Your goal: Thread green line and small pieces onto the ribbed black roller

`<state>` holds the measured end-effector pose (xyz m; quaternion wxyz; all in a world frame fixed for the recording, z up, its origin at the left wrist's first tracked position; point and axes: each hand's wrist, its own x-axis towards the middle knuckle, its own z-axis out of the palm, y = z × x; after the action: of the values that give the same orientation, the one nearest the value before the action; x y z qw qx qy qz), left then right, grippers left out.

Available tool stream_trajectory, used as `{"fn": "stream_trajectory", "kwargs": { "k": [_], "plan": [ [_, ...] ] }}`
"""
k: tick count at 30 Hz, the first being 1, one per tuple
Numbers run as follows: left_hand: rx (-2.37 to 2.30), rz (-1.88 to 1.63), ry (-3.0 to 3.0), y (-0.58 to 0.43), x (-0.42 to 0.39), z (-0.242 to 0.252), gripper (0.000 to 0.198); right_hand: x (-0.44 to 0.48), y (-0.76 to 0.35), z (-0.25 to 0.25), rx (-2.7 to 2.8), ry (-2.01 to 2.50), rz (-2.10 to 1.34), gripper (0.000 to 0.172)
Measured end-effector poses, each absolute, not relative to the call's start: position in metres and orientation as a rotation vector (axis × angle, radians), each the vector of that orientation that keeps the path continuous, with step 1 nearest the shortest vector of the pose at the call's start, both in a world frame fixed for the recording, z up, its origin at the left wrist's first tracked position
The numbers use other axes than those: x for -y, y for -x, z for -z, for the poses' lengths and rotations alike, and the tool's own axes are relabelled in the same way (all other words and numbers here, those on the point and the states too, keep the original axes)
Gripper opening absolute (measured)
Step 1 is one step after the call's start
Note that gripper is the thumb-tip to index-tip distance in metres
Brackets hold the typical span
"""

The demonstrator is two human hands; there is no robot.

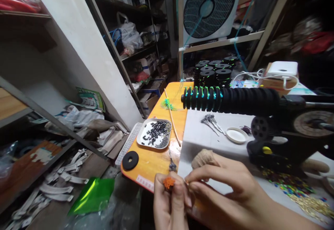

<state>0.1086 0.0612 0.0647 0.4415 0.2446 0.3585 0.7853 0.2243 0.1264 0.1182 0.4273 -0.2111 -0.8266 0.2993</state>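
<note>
Low in the head view, my left hand [169, 202] is closed around a small orange fuzzy tuft [169, 182], held between thumb and fingers at the near table edge. Beside it, touching fingertips, my right hand [221, 185] pinches something too small to make out. Just behind the right hand lies a ball of beige twine [202, 157]. A small dark bundle [172, 165] rests on the orange table [156, 160] right above my left hand.
A metal tray [155, 133] of small black pieces, a black foam disc [130, 160] and a thin stick [172, 117] lie on the table. A long black spindle machine [235, 99] spans the right. White lid [236, 135], pins [211, 121], stacked black spools [214, 71], shelves left.
</note>
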Motion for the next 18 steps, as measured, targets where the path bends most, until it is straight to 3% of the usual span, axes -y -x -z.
{"fn": "stream_trajectory", "kwargs": {
  "k": [7, 12, 18],
  "plan": [
    [-0.910, -2.084, -0.950, -0.088, -0.061, -0.053, 0.014, -0.130, -0.226, -0.117, 2.222, 0.577, -0.660, 0.016],
    [-0.861, -2.077, -1.251, -0.079, -0.065, -0.042, 0.009, -0.127, -0.226, -0.118, 2.272, 0.550, -0.652, 0.010],
    [-0.944, -2.108, -1.045, -0.090, -0.064, -0.048, 0.010, -0.126, -0.227, -0.118, 2.271, 0.549, -0.678, 0.009]
  ]
}}
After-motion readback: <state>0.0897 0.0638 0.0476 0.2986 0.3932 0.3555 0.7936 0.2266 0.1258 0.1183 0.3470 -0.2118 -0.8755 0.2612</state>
